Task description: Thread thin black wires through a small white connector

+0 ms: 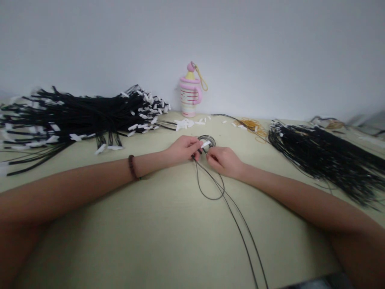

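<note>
My left hand [184,149] is closed on a black cable [210,176] near the middle of the table, with a small white tag [205,144] at its fingertips. Beside it on the right, my right hand [222,159] has its fingers closed on the same cable, close to the tag. Several loops of the cable curve behind and between the hands. One larger loop hangs below them on the table, and two strands run down to the front edge at the right. The exact grip of the right fingertips is partly hidden.
A big pile of black cables with white tags [99,112] lies at the left. A pink and white cup [189,96] stands by the wall. White scraps [184,124], yellow rubber bands [254,126] and another black cable bundle [327,156] lie behind and at the right.
</note>
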A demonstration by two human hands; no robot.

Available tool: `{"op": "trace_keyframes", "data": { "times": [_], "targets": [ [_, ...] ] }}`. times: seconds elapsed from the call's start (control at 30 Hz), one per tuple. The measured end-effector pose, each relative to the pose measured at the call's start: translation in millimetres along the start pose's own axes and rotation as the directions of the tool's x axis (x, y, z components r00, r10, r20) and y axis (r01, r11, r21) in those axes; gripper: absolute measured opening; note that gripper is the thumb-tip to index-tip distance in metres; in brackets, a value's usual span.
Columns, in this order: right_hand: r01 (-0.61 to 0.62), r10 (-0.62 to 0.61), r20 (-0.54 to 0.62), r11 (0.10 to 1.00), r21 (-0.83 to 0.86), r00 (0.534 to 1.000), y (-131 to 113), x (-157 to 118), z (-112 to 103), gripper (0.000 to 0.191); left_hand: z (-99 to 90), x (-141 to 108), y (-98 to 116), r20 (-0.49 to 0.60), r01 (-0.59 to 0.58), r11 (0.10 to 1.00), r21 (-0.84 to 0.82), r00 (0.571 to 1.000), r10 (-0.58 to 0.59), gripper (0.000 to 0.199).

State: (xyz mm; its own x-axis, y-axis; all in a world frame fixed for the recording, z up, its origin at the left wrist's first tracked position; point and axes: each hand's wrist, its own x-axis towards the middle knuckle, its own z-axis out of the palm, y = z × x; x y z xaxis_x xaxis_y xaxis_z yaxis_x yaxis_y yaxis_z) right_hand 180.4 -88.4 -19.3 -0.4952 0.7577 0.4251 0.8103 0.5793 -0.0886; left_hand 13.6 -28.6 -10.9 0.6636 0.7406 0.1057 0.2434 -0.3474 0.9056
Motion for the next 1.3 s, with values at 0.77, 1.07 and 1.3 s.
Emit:
{"op": "trace_keyframes", "data": {
  "times": [0.77, 1.07, 1.3],
  "targets": [
    [-0.016, 0.019, -0.015, 0.989, 0.148, 1.0, 2, 1, 0, 0.019, 2.0, -2, 4, -0.056, 0.078, 0.975, -0.206, 0.994, -0.092, 0.023],
    [-0.238, 0.17, 0.167, 0.693, 0.68, 0.971, 21, 6, 8, 0.026, -27.6, -2, 39, -0.053, -0.057, 0.922, -0.384, 0.998, 0.039, 0.02],
    [-0.273, 0.469, 0.127, 0.259, 0.926, 0.874, 28, 12, 7, 0.021, -19.9, -25, 64, 0.067, 0.063, 0.989, -0.135, 0.996, -0.054, 0.017]
  ]
}}
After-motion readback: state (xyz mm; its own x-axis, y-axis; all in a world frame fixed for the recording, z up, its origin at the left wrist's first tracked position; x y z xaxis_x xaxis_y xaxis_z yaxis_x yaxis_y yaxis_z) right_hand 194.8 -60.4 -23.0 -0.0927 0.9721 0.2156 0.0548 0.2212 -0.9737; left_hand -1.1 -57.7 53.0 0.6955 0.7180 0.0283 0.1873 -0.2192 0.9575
